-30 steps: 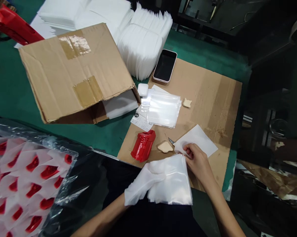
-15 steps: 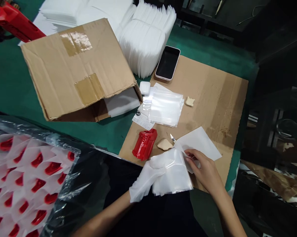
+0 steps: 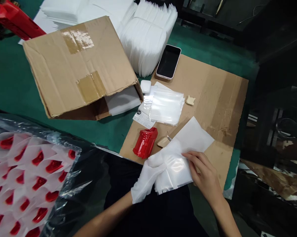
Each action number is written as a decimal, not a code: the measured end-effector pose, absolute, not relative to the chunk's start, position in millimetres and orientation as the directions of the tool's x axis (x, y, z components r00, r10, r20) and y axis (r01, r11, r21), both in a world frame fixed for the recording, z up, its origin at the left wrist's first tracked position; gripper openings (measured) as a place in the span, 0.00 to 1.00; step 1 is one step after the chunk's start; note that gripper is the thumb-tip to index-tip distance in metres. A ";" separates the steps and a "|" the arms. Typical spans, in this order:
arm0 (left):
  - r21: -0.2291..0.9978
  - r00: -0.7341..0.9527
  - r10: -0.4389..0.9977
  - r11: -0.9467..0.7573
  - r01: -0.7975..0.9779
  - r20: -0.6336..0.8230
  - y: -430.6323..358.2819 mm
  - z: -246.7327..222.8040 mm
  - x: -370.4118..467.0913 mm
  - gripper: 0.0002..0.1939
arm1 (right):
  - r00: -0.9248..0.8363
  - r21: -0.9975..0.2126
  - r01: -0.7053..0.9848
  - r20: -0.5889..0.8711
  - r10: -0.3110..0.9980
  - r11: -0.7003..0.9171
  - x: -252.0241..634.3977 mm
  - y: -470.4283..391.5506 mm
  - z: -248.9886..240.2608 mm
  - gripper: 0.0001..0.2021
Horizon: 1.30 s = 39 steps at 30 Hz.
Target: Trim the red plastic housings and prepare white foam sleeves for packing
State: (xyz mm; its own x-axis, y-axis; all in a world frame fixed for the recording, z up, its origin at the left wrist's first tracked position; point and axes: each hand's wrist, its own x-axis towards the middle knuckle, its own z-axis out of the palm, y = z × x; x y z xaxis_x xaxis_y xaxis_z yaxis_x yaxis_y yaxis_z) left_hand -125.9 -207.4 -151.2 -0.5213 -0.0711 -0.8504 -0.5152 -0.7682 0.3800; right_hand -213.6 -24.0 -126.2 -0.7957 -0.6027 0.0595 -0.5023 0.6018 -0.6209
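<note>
My left hand (image 3: 150, 172), in a white glove, grips a stack of clear plastic bags (image 3: 173, 179) close to my body. My bare right hand (image 3: 201, 169) pinches at the near edge of a white sheet (image 3: 194, 135), thin like foam or paper, where it meets the bags. Whether its fingertips also hold a bag is hard to see. Just beyond my gloved hand lies a red plastic part (image 3: 145, 143). Beside it are a pale flat piece (image 3: 163, 142) and a small blade tip (image 3: 168, 137), both partly covered by the sheet.
A brown cardboard sheet (image 3: 220, 95) covers part of the green table (image 3: 109, 131). On it lie a phone (image 3: 168, 62), more clear bags (image 3: 166, 107) and a small beige piece (image 3: 190, 100). An open carton (image 3: 76, 65) stands left; wrapped red parts (image 3: 25, 184) fill a plastic-lined container.
My right hand has shifted slightly towards the bags, and its fingers have closed in over their edge. The white sheet has moved left and away from me, covering more of the pale piece and blade.
</note>
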 end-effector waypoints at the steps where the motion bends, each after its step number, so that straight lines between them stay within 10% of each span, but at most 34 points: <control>1: 0.411 -0.533 -0.101 -0.759 -0.504 -0.840 -206.3 -151.5 -125.6 0.31 | -0.804 -0.621 -0.496 0.063 -0.592 0.607 -213.7 -22.1 -127.5 0.15; 11: 0.458 -0.545 -0.196 -0.794 -0.400 -0.815 -192.2 -151.6 -120.7 0.27 | -0.907 -0.566 -0.373 0.054 -0.418 0.736 -208.5 -13.9 -137.3 0.03; 17: 0.327 -0.547 -0.112 -0.892 -0.313 -0.829 -186.9 -147.2 -123.9 0.34 | -0.958 -0.785 -0.113 -0.078 -0.277 0.609 -201.3 -10.9 -148.7 0.02; 31: 0.203 -0.512 -0.029 -0.936 -0.288 -0.858 -190.2 -129.0 -134.9 0.34 | -0.895 -0.967 0.077 -0.174 -0.410 0.243 -203.8 -1.2 -150.2 0.20; 39: 0.234 -0.572 -0.001 -0.913 -0.333 -0.820 -187.3 -133.8 -134.2 0.34 | -0.965 -0.981 0.084 -0.123 -0.230 0.176 -203.2 -19.6 -155.6 0.12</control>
State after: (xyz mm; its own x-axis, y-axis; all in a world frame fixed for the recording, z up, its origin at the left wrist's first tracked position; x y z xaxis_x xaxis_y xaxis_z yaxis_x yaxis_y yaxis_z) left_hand -134.2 -187.3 -133.8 -0.5720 -0.0013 -0.8202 -0.3334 -0.9133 0.2340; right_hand -203.2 -19.6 -155.6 -0.9654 -0.2295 -0.1234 0.0836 0.1760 -0.9808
